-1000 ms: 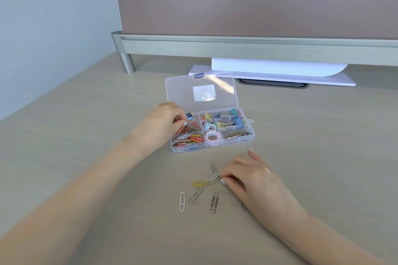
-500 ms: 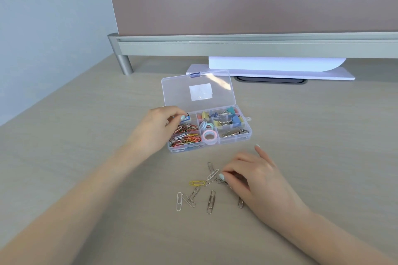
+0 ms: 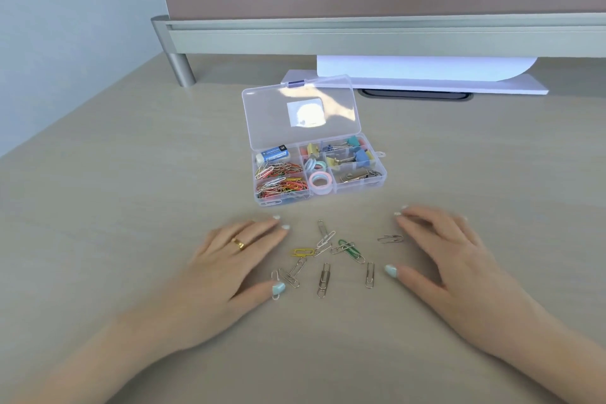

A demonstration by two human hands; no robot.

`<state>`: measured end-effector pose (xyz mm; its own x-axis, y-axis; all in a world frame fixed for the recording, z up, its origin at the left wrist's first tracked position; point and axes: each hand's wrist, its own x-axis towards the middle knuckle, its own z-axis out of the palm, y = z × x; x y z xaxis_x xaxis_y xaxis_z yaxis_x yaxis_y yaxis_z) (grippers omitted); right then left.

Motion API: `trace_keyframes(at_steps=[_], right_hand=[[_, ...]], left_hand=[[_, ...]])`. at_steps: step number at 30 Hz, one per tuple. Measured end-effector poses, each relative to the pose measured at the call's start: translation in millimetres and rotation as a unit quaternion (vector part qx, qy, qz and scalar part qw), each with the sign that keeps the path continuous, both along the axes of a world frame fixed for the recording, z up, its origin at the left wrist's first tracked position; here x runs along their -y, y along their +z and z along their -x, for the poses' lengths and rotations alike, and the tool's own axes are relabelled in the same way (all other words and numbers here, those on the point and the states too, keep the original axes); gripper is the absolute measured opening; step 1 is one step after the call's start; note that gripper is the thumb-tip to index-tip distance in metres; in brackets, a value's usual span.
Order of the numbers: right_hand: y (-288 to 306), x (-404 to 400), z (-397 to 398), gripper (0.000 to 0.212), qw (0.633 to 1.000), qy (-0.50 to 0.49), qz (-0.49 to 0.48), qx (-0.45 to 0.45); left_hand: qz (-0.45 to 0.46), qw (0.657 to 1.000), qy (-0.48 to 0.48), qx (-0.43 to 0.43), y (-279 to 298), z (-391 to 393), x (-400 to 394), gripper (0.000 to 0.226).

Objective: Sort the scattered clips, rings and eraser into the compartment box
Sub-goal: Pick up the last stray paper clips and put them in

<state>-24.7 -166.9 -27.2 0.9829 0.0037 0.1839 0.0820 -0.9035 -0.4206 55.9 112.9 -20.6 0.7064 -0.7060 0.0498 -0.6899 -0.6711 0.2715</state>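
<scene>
Desktop paper clips (image 3: 324, 256) lie between both hands' flat fingers (image 3: 262, 233) (apart).

White paper (image 3: 423, 69) under a grey partition rail (image 3: 377, 39), on a desk (image 3: 131, 174)

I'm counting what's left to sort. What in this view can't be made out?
- Head view: a white paper clip is partly covered by the left hand thumb.
- Right hand fingertips are motion-blurred; anything beneath them is hidden.
- Compartment box: the heaped coloured paper clips overlap too much to count.
- Eraser label print is too small to read.
</scene>
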Motion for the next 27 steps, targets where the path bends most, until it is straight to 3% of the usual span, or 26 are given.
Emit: trace_keyframes(at_steps=[3,6,9,14,18,23,27], right_hand=[[-2.7,-6.7,18.1,0.080,0.990,-0.017,0.133,-0.042],[0.0,-11.3,19.0,0.080,0.984,-0.024,0.165,-0.068],[1.3,-13.5,13.2,0.081,0.988,-0.001,0.127,-0.085],[5.4,-18.6,1.3,0.080,0.996,0.037,0.056,-0.067],[3.9,-22.2,-6.1,0.062,0.998,0.054,-0.025,-0.030],[0.9,-25.4,-21.5,0.040,0.994,0.072,-0.081,0.000],[4.5,-29.3,-32.6,0.019,0.988,0.087,-0.129,0.005]], left_hand=[[-0.046,0.999,-0.005,0.006,-2.9,6.7,1.8,0.070],[-0.068,0.998,-0.014,0.012,-0.6,3.3,15.6,0.071],[-0.093,0.995,-0.034,0.006,0.0,-4.7,34.8,0.073],[0.006,0.999,-0.031,-0.009,-2.5,-13.6,55.3,0.069],[0.088,0.996,-0.021,0.007,-8.6,-12.1,53.5,0.050],[0.112,0.992,-0.039,-0.050,-4.0,-9.7,52.1,0.068],[0.166,0.983,-0.035,-0.074,-3.1,-12.3,53.9,0.041]])
